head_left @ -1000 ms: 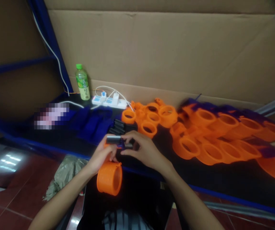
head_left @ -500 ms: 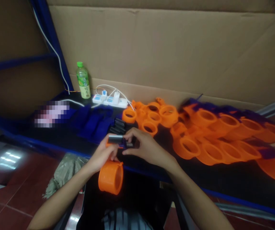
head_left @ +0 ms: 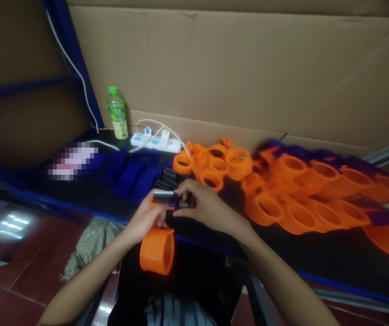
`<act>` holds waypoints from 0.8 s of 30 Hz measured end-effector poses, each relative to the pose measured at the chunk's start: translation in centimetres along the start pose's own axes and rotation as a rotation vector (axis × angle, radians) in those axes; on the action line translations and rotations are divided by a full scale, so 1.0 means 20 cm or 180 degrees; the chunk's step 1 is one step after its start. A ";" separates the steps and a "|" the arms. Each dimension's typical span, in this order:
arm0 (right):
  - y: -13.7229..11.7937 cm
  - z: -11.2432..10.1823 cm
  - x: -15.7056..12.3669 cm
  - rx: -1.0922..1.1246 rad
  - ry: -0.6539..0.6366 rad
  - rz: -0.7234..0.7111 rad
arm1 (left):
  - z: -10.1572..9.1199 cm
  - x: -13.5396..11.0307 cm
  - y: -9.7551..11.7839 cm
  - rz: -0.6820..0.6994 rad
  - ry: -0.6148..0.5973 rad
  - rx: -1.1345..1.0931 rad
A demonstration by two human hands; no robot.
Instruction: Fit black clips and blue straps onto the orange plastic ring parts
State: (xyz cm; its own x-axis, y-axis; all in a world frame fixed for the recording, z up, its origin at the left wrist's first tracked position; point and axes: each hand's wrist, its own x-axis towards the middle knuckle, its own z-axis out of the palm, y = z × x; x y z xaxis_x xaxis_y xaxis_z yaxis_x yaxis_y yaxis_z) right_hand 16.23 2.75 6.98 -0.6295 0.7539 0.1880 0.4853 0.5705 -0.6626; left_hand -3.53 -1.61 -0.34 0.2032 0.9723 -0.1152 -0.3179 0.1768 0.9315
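My left hand (head_left: 147, 218) grips an orange plastic ring part (head_left: 157, 250) whose round body hangs below the fingers. A dark grey cylinder (head_left: 163, 196) lies across the top of that part, just above my left thumb. My right hand (head_left: 205, 208) is closed in a pinch on the small dark and blue end (head_left: 182, 204) of that assembly, right beside the cylinder. Both hands hover over the front edge of the black worktop (head_left: 316, 253). A stack of small black pieces (head_left: 168, 178) lies just behind my hands.
Many orange rings (head_left: 282, 190) are heaped across the middle and right of the worktop. Blue parts (head_left: 130, 170) lie to the left. A green bottle (head_left: 117, 113) and a white power strip (head_left: 154, 143) stand at the back against the cardboard wall (head_left: 249, 72). Red floor tiles lie below.
Both hands with the orange part have stayed together; the view has shifted slightly, and the hanging ring sits a little higher and further right in the picture.
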 end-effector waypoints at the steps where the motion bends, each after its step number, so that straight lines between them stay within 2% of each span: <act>1: 0.01 0.01 0.00 0.0029 0.0010 -0.0046 | 0.00 0.00 0.00 -0.0010 0.0018 -0.0023; 6: 0.04 0.02 -0.01 0.0168 0.0060 -0.0225 | -0.01 0.00 -0.01 0.0046 0.0002 0.0023; 9: 0.05 0.02 -0.01 0.0166 -0.0052 -0.0291 | -0.02 0.00 -0.02 0.0019 -0.0126 0.0056; 12: 0.04 0.02 -0.02 0.0015 -0.0055 -0.0289 | -0.03 0.00 -0.02 -0.0032 -0.0179 0.0042; 20: 0.02 0.01 -0.03 -0.0327 -0.0072 -0.0267 | -0.02 -0.02 -0.02 0.0191 -0.0296 0.0062; 24: -0.02 -0.01 -0.02 -0.0373 -0.0129 -0.0260 | -0.02 -0.01 -0.02 0.0177 -0.0191 0.0117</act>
State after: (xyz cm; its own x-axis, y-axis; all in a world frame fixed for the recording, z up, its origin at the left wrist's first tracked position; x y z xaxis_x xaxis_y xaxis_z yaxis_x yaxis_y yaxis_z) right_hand 16.48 2.33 7.32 -0.6926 0.6910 0.2069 0.4975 0.6653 -0.5566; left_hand -3.84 -1.88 -0.89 0.2417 0.9694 -0.0431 -0.2962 0.1160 0.9481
